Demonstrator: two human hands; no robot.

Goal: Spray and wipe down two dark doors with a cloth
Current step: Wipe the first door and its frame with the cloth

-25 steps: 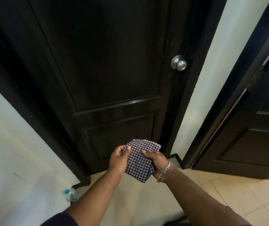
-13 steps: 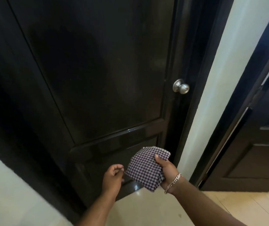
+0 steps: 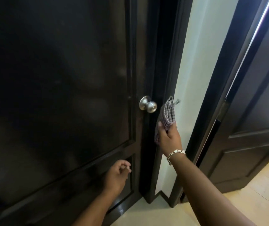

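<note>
A dark panelled door (image 3: 57, 79) fills the left of the view, with a silver knob (image 3: 147, 105) on its right edge. My right hand (image 3: 168, 136) grips a folded checked cloth (image 3: 166, 115), raised beside the dark door frame just right of the knob. My left hand (image 3: 117, 173) hangs lower in front of the door's bottom panel, fingers loosely curled, holding nothing. A second dark door (image 3: 252, 128) stands ajar at the right.
A strip of pale wall (image 3: 200, 62) separates the two door frames. Light tiled floor (image 3: 252, 201) runs along the bottom right. No spray bottle is in view.
My left hand let go of the cloth and dropped. My right hand lifted the cloth from low down to knob height beside the frame. The view tilted upward.
</note>
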